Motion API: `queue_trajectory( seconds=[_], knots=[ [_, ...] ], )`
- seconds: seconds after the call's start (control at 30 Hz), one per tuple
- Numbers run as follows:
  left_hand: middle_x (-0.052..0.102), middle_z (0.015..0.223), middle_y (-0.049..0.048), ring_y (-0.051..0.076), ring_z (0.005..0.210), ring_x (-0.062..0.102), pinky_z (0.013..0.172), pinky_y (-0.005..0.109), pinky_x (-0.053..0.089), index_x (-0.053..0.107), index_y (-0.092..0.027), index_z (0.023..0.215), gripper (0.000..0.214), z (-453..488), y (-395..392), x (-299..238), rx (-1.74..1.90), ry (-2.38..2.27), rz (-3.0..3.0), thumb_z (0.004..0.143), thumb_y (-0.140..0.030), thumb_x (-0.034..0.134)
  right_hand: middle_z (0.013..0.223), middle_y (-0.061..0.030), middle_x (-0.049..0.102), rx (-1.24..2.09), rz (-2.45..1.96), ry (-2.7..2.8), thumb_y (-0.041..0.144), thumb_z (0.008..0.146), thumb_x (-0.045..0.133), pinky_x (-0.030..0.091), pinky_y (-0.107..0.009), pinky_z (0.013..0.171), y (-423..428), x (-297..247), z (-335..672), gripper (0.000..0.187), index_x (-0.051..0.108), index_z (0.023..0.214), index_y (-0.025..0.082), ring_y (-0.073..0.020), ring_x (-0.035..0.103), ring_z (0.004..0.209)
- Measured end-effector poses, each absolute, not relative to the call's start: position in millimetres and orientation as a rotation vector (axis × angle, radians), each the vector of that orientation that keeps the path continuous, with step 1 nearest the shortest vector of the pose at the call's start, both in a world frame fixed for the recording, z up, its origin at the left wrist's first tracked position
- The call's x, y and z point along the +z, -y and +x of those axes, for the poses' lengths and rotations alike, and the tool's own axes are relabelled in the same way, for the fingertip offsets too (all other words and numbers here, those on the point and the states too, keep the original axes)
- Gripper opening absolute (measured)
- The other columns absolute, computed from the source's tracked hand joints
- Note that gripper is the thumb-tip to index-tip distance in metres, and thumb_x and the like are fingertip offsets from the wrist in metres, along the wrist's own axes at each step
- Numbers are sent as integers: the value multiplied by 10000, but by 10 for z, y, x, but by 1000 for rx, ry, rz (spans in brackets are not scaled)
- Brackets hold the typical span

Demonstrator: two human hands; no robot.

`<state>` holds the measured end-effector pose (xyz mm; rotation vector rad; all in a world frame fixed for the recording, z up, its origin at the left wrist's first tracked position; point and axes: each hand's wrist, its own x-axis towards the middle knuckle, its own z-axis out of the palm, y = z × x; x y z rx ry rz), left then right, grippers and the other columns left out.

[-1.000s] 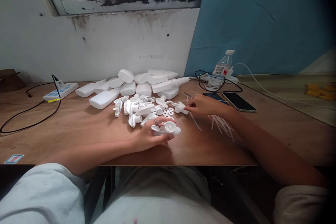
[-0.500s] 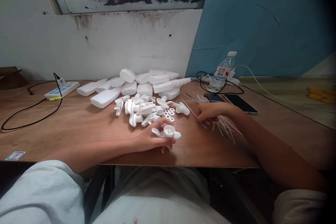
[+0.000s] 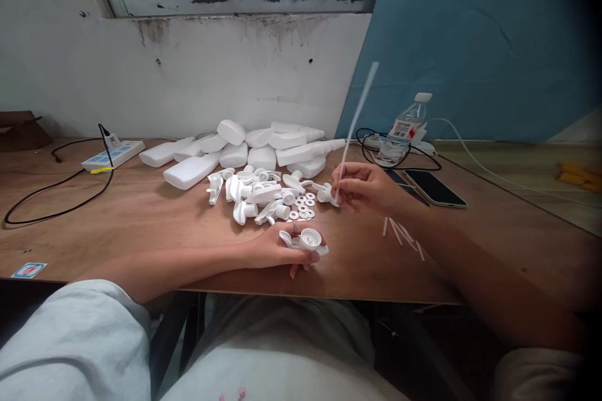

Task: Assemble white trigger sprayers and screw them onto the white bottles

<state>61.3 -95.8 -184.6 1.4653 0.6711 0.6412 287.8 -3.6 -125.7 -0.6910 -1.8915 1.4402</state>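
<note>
Near the table's front edge, my left hand [image 3: 286,250] is closed around a white trigger spray head [image 3: 311,239], its round collar opening turned upward. My right hand [image 3: 364,187] pinches the lower end of a thin white tube [image 3: 358,114], which stands up at a slant, its top blurred. Other tubes [image 3: 404,235] lie on the table, partly hidden under my right forearm. Beyond my left hand is a heap of white spray heads [image 3: 263,195]. Small white ring washers [image 3: 301,202] lie at its right side, and one more spray head [image 3: 324,194] is just left of my right hand.
White bottles [image 3: 192,170] lie piled along the wall. A power strip [image 3: 113,155] with a black cable is at the left. Back right are a water bottle [image 3: 404,128], cables and a phone [image 3: 435,188]. A cardboard box [image 3: 21,131] sits far left.
My right hand has risen from the bundle of tubes and moved slightly left, now with one tube held up. My left hand keeps the spray head in nearly the same place.
</note>
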Motion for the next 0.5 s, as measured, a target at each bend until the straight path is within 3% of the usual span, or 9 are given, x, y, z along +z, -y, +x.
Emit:
queue_trajectory(
  seconds=[0.13, 0.27, 0.5],
  knots=[
    [621, 706, 12, 80, 494, 552, 492, 191, 466, 578, -135, 1015, 390, 614, 937, -1867, 628, -665, 1453, 799, -416, 740, 833, -81, 697, 1352, -418, 2012, 333, 899, 655, 519, -235, 503, 234, -1339, 2737, 209, 627, 861, 129, -135, 659, 613],
    [627, 715, 13, 92, 499, 570, 482, 195, 461, 577, -144, 1119, 471, 603, 916, -1891, 627, -649, 1453, 800, -450, 739, 852, -68, 686, 1290, -284, 2174, 231, 947, 591, 525, -213, 553, 334, -1443, 2681, 118, 640, 911, 130, -101, 638, 639],
    [634, 715, 10, 85, 496, 568, 465, 186, 429, 577, -144, 1105, 495, 602, 898, -1898, 601, -638, 1424, 782, -475, 752, 880, -70, 686, 1249, -223, 2158, 202, 949, 584, 568, -231, 635, 329, -1486, 2688, 97, 644, 932, 129, -116, 656, 719]
  ],
)
